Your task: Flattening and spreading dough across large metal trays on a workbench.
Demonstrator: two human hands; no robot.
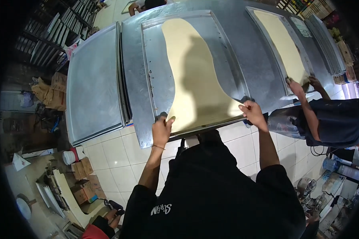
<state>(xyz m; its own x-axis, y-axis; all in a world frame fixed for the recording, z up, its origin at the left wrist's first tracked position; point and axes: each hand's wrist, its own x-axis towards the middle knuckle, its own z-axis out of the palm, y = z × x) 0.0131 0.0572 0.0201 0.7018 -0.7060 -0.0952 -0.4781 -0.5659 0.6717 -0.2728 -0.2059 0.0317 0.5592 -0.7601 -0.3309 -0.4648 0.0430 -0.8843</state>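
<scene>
A long, pale yellow sheet of dough (pixel 173 51) lies in a shallow metal tray (pixel 223 49) in front of me. It narrows in the middle and spreads wide at the near edge. My left hand (pixel 161 130) pinches its near left corner between thumb and fingers. At the near right corner my right hand (pixel 254 113) grips the sheet the same way. The near edge is stretched between my hands along the tray's front rim. A shadow falls across the middle of the dough.
Stacked metal trays (pixel 95 83) stand left on the steel table (pixel 251 51). At right, a co-worker (pixel 333 119) handles another dough sheet (pixel 281 44) in a tray. More trays (pixel 325 44) lie beyond. Boxes (pixel 83 191) sit on the floor at lower left; another person's hand (pixel 111 219) shows nearby.
</scene>
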